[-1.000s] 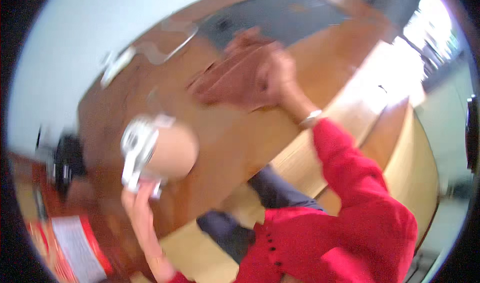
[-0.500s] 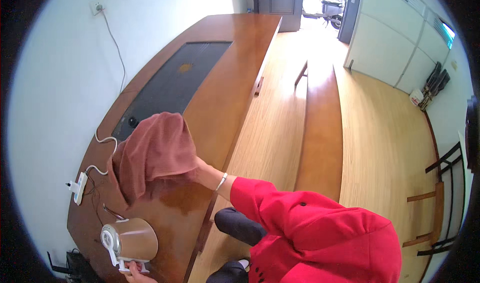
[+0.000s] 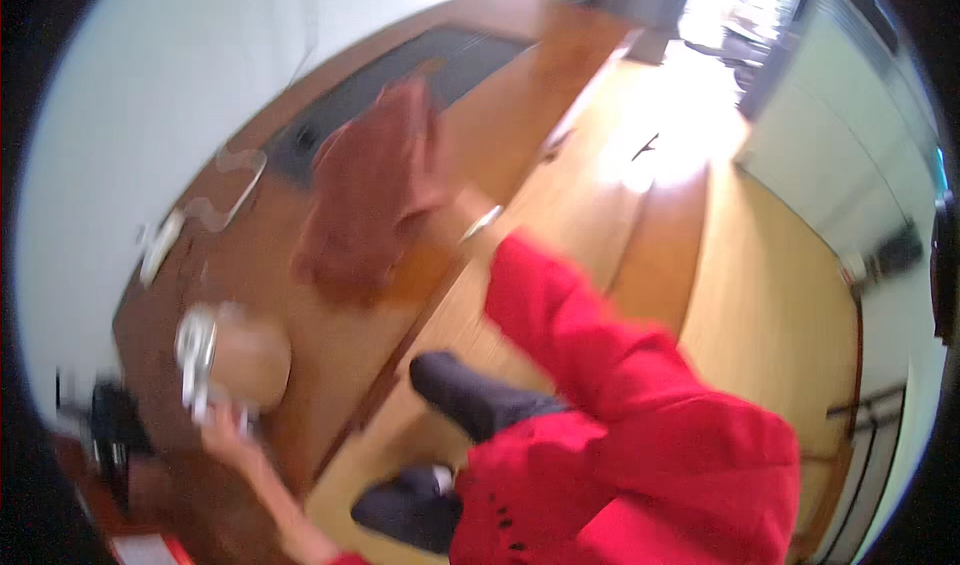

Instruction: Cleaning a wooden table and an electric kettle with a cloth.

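The whole view is smeared by motion. At the table's near left part stands a tan electric kettle (image 3: 252, 363) with a white lid and handle. My left hand (image 3: 228, 435) is closed around that handle. A reddish-brown cloth (image 3: 365, 205) is in my right hand (image 3: 452, 217), on or just above the wooden tabletop; its folds hide my fingers. The cloth lies beside the dark inset panel (image 3: 440, 55) and covers part of it. Whether the cloth touches the wood cannot be made out.
A white power strip (image 3: 162, 247) with a cord sits at the table's wall-side edge. Right of the wooden table (image 3: 520, 105) runs a long wooden bench (image 3: 655, 255). A dark object (image 3: 115, 415) stands beyond the near left corner. The doorway at the back is bright.
My view has swung down and left, so table, kettle and cloth appear higher. More of my left forearm shows. Both hands keep their grip on the kettle and cloth.
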Available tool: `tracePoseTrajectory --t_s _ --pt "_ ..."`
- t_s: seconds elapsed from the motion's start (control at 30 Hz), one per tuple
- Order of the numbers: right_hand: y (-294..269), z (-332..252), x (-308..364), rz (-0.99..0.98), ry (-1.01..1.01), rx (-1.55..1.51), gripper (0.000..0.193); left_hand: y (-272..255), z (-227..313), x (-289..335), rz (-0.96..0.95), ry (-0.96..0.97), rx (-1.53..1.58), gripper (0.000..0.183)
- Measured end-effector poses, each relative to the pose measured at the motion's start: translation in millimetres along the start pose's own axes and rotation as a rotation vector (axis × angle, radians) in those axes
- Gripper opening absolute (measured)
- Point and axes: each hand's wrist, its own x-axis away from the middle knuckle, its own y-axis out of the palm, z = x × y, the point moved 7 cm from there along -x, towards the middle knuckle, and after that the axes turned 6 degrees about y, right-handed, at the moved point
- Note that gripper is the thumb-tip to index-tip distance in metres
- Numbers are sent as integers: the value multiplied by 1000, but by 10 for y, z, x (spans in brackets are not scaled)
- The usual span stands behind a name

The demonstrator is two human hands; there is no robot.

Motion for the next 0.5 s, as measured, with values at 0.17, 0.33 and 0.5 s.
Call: tracePoseTrajectory --t_s 0.17,0.33,0.5 --pt "5 507 -750 -174 447 -306 44 261 127 114 -13 136 148 11" --pt "377 -77 -772 -456 168 244 43 72 80 183 12 156 144 9" --pt "540 -573 -854 -347 -462 390 33 111 159 240 23 173 134 9"
